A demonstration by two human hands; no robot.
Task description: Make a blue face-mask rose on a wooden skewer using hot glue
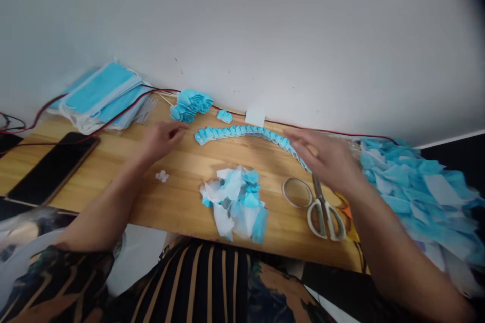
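A long chain of folded blue mask pieces point(242, 132) curves across the wooden table point(182, 197). My left hand point(162, 139) hovers near its left end with the fingers loosely curled; nothing shows in them. My right hand point(326, 159) lies over the chain's right end with the fingers stretched out flat. A loose pile of blue and white scraps point(237, 202) sits at the table's front edge between my arms. A bunch of folded blue pieces point(190, 104) lies by the wall, beyond my left hand.
A stack of blue face masks point(102, 96) and a black phone point(53, 166) lie at the left, with red and black cables point(125, 103) running along the wall. Scissors point(324, 209) and a tape ring point(296, 192) lie under my right forearm. A big scrap heap point(420, 197) fills the right.
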